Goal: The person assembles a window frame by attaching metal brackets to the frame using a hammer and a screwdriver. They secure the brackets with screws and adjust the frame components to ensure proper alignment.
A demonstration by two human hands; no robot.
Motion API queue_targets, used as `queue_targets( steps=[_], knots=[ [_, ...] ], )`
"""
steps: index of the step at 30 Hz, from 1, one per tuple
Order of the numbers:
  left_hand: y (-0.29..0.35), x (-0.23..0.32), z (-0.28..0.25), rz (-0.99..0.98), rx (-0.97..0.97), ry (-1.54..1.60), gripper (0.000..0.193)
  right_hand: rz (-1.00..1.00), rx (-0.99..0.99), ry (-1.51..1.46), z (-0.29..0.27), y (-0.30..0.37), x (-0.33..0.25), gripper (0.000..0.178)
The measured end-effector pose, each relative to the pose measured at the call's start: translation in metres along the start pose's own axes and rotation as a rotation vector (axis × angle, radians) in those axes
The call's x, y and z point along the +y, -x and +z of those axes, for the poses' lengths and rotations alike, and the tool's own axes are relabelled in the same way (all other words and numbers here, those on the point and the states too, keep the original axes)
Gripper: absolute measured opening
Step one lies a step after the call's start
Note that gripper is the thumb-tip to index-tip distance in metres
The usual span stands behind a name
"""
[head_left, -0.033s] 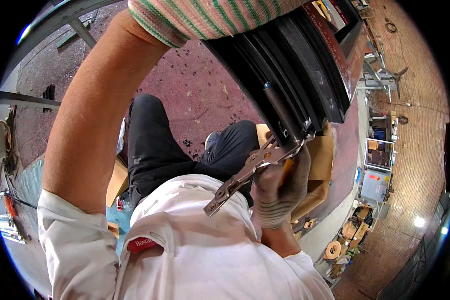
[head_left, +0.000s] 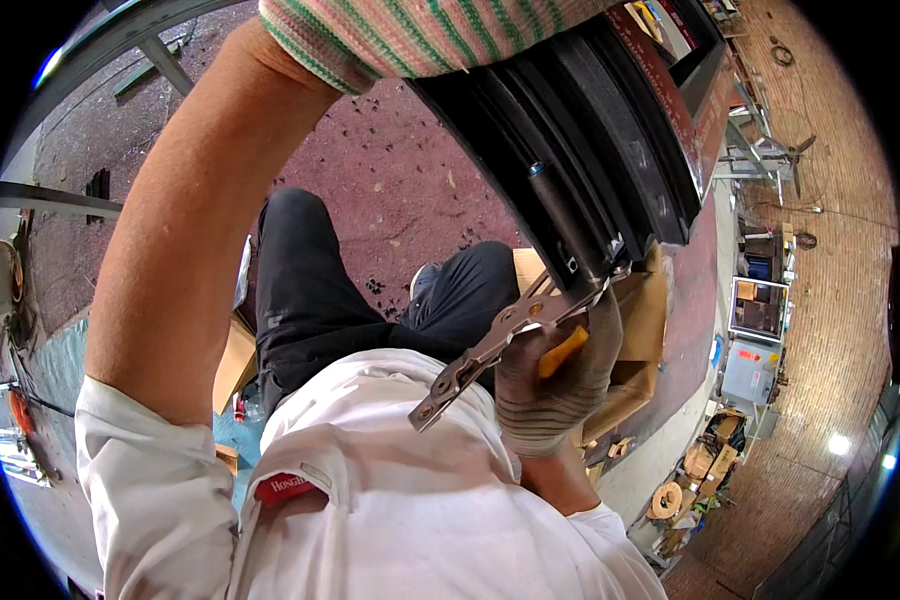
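Observation:
A black grooved frame profile [head_left: 530,130] slants across the upper middle, its near end close to my right hand. On that end sits a jointed metal hinge arm [head_left: 505,330], sticking out toward my white shirt. A dark cylinder [head_left: 568,220] with a bluish tip lies along the profile just above it. My right hand [head_left: 560,385], in a soiled striped glove, is closed round an orange-handled tool [head_left: 564,352] just below the hinge; the tool's working end is hidden. My left hand [head_left: 420,35], in a pink and green striped glove, reaches over the profile's far part; its fingers are out of sight.
Below the profile, an open cardboard box [head_left: 642,320] stands beside my right hand. My legs [head_left: 315,270] are bent over a reddish floor scattered with small dark bits. Metal bars [head_left: 55,200] cross at the left. Boxes and equipment [head_left: 750,370] line the right side.
My right hand has turned and shifted slightly left, baring more of the orange handle. The profile, the hinge arm and my left arm stay almost where they were.

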State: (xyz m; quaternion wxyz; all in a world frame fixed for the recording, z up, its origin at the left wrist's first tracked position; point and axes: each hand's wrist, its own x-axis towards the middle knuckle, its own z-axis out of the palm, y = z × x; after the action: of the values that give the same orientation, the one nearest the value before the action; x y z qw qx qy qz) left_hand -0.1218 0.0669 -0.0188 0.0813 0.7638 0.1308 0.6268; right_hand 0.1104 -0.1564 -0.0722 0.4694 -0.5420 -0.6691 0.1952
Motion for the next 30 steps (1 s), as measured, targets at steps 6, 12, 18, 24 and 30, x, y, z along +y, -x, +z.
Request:
queue_targets(
  steps=[6,12,18,24,30],
  knots=[
    [-0.006,0.002,0.007,0.065,0.078,-0.123,0.012,-0.421,-0.013,0.582,-0.004,0.001,-0.012,0.07],
    [-0.019,0.025,0.009,0.119,0.163,-0.255,0.025,-0.564,-0.089,0.489,0.0,-0.007,-0.012,0.048],
    [-0.02,0.029,0.007,0.105,0.147,-0.258,0.026,-0.665,-0.192,0.426,0.009,-0.022,-0.018,0.055],
    [-0.023,0.032,0.002,0.137,0.143,-0.354,0.027,-0.745,-0.138,0.22,0.003,-0.036,-0.03,0.046],
    [-0.024,0.04,0.0,0.104,0.094,-0.584,0.027,-0.775,0.062,0.298,-0.001,-0.05,-0.051,0.044]
  ],
)
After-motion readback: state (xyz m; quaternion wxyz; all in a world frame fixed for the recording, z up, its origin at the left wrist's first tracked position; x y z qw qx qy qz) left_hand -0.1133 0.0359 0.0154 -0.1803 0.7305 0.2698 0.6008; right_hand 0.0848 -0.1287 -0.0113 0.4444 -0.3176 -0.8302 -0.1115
